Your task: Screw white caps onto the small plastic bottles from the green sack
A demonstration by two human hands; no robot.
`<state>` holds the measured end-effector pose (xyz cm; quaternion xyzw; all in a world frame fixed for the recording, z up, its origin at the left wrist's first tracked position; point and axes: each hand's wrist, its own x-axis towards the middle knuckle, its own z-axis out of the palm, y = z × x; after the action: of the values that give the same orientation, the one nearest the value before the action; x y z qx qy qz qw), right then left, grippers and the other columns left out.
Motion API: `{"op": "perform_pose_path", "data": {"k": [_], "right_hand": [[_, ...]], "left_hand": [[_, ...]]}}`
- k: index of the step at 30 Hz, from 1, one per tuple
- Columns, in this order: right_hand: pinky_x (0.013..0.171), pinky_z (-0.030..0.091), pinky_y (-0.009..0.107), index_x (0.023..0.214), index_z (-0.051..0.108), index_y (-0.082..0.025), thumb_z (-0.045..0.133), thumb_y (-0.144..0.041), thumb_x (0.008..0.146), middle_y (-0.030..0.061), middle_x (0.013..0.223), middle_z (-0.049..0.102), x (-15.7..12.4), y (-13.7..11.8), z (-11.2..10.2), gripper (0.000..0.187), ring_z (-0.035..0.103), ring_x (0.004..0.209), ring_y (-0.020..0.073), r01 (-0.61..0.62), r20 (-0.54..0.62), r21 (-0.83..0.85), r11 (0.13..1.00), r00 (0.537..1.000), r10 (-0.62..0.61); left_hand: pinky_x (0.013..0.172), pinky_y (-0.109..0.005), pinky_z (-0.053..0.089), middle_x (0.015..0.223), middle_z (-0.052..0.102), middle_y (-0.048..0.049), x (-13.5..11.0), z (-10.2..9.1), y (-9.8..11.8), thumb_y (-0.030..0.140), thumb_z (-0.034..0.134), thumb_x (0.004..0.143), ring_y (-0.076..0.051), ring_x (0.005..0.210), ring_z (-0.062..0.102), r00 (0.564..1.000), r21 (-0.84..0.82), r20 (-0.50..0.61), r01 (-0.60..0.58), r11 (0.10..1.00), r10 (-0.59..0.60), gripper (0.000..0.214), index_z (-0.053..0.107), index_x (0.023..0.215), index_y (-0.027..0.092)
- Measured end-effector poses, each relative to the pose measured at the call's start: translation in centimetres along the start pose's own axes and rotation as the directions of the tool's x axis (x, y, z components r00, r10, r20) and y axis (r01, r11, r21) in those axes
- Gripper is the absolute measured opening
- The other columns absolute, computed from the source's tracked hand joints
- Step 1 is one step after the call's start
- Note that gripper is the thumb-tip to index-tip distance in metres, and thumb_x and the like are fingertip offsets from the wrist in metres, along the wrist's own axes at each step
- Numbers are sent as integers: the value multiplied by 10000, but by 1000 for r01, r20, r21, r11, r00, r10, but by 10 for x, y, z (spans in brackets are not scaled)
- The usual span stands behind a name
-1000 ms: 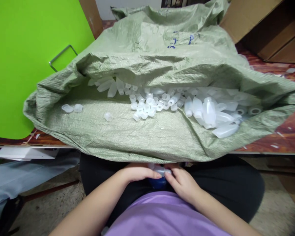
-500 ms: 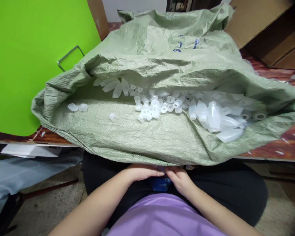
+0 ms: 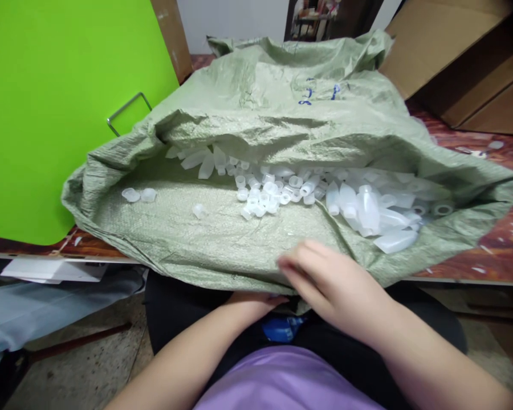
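A pale green woven sack [image 3: 222, 245] lies on its side with its mouth wide towards me. Inside are several small translucent white plastic caps [image 3: 263, 196] in a loose heap, and to their right several translucent plastic bottles [image 3: 369, 209] with narrow necks. My right hand [image 3: 325, 276] is over the sack's near lip, blurred, with its fingers bent and drawn together; what they hold, if anything, is hidden. Under that lip, above my lap, is my left hand [image 3: 252, 304], its fingers mostly hidden. Something blue [image 3: 282, 328] lies on my lap between the forearms.
A bright green board [image 3: 68, 114] with a metal handle [image 3: 128, 111] stands at left. Cardboard boxes [image 3: 444, 45] are at the back right. White scraps dot the red-brown table [image 3: 500, 239]. At lower left, a person's leg in light blue trousers [image 3: 47, 319] shows.
My right hand has risen from my lap, beneath the sack's edge, to above the near lip. My left hand remains under the lip. The bottles and caps lie as before.
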<state>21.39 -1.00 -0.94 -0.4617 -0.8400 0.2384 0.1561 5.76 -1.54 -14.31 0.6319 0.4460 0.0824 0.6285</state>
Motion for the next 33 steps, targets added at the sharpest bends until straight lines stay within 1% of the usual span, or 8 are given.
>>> {"op": "perform_pose_path", "data": {"k": [1,4,9,14,19,23,27,33], "right_hand": [[699,467,308,967,587,-183,411,-217,899,73,894,584,17,-4,1,192,570,821,197,-57,-86,-154,986,995,44],[704,475,343,1034,565,-138,444,-264,885,116,967,564,62,-12,14,230,552,884,244,-92,-149,-396,914,988,35],[649,468,332,950,549,-102,399,-162,875,128,907,568,88,-15,32,178,560,829,244,-38,-83,-471,881,997,-2],[640,450,325,935,519,-138,392,-140,845,99,848,583,70,-14,28,156,566,771,230,-86,-20,-450,889,996,86],[603,451,309,889,548,-153,407,-131,838,71,817,559,56,-8,23,151,565,743,216,-11,19,-400,916,1000,21],[645,478,290,1130,508,-199,373,-95,853,79,978,531,29,5,21,325,569,803,182,64,-72,-170,983,994,-77],[760,487,256,1135,496,-256,369,-38,838,69,1104,460,-18,18,25,389,556,924,142,180,-102,104,978,980,-170],[929,444,278,1203,394,-223,461,-90,830,104,1196,422,-65,22,50,402,484,1114,164,61,0,345,937,998,-65]], "left_hand": [[1016,-329,310,1137,618,3,-3,1,0,389,527,803,-270,1227,406,1000,53,-9,-20,998,21,340,594,1108,256],[1048,-366,273,1159,615,-19,-8,2,-3,362,442,853,-274,1248,385,990,268,-78,-89,959,114,339,562,1154,264],[1065,-392,240,1176,608,-53,-12,-4,-6,319,402,865,-285,1262,366,981,415,-128,-84,906,149,407,485,1252,223],[1025,-361,303,1192,601,-30,-17,-5,2,356,403,875,-265,1217,422,980,402,-39,-166,901,197,384,492,1232,244],[949,-369,376,1175,605,-40,-18,-3,8,380,432,858,-267,1108,510,987,410,54,-158,899,149,378,519,1196,235],[914,-358,396,1122,628,-45,-22,-5,12,456,432,859,-253,1048,543,993,256,74,-107,961,91,367,590,1105,234],[841,-323,427,992,647,-37,-31,-6,16,457,477,843,-211,931,575,981,-13,186,-50,999,52,353,609,1039,195],[734,-262,434,906,612,-17,-41,1,27,361,573,803,-152,798,558,946,-209,294,-77,975,138,324,575,1063,167]]}}
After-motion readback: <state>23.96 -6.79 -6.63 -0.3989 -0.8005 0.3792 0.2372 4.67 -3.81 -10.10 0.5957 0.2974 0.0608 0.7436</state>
